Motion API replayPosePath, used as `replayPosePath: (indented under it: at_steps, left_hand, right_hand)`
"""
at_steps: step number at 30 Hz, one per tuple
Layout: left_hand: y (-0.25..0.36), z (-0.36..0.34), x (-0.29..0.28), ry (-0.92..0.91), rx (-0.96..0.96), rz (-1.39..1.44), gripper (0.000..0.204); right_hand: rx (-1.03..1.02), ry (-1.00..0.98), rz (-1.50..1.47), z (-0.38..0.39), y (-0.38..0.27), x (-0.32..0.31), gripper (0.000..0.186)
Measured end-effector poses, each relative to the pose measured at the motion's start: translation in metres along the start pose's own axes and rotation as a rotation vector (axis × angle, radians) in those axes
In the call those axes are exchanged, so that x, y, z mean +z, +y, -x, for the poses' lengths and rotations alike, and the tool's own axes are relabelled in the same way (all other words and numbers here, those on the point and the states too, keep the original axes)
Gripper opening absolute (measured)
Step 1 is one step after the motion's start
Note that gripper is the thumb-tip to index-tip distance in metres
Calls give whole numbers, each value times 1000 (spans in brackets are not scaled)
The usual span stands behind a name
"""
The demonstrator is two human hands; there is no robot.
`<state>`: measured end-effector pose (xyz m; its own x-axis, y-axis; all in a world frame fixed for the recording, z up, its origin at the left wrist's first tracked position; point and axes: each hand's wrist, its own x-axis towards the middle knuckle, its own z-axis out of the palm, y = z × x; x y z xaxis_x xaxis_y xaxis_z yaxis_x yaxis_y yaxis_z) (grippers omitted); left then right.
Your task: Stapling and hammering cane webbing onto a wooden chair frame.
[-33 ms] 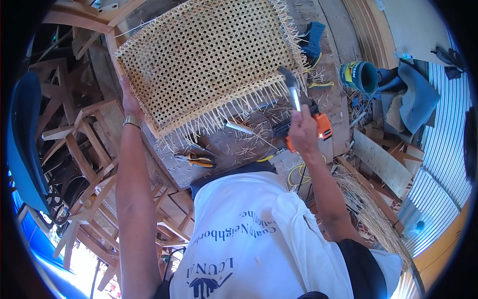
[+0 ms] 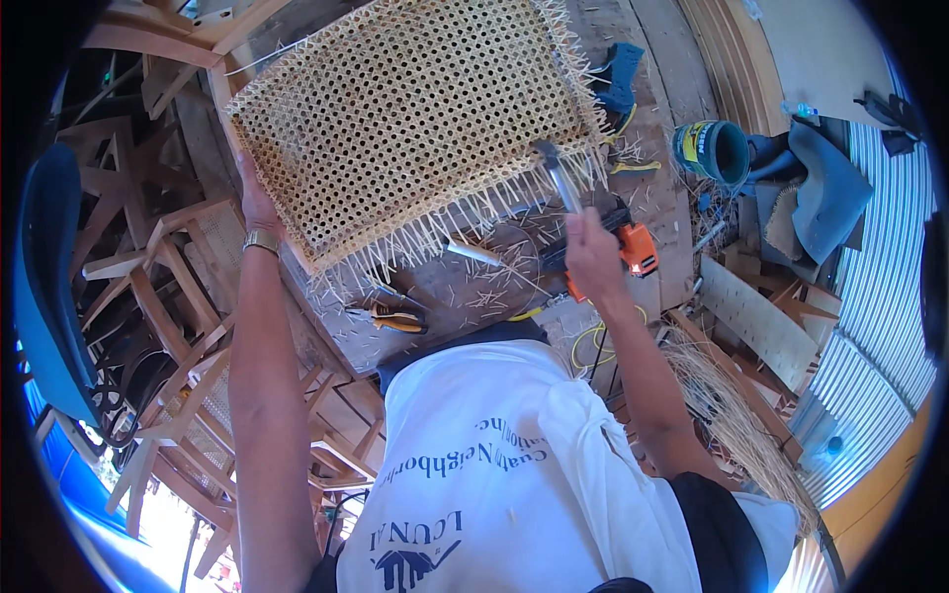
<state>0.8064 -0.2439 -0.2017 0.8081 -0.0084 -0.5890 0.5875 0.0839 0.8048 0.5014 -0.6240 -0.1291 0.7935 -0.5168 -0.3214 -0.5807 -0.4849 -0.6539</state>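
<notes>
A woven cane panel [image 2: 405,119] with frayed strand ends along its edges lies over a wooden frame on the workbench. My left hand [image 2: 260,203] grips the frame's left side, fingers partly hidden behind it. In my closed right hand [image 2: 594,259] is a hammer [image 2: 561,180] with a dark head and shiny shaft. Its head is at the panel's near edge, close to the right corner. Below the panel lie a white stick-like piece [image 2: 474,254] and yellow-and-black pliers [image 2: 398,318]. An orange-and-black power tool [image 2: 638,249] rests beside my right hand.
Cane scraps litter the bench [image 2: 494,287]. A blue-black tool [image 2: 621,77] and yellow-handled cutters [image 2: 635,167] lie right of the panel. Further right stands a green bucket [image 2: 730,153]. Wooden chair frames [image 2: 168,296] crowd the left; a bundle of cane strands [image 2: 727,405] hangs at lower right.
The hammer and my right hand have shifted a little left, bringing the hammer head along the panel's near edge. My left hand and the panel stay in place.
</notes>
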Motion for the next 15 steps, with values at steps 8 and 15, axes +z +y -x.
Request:
replayPosePath:
  at_steps: [8, 15]
  left_hand:
    - [10, 15, 13, 10, -51, 22, 90]
    - [10, 18, 14, 36, -39, -11, 93]
  right_hand:
    - [-14, 48, -117, -7, -27, -24, 35]
    - [-49, 56, -56, 4, -3, -16, 36]
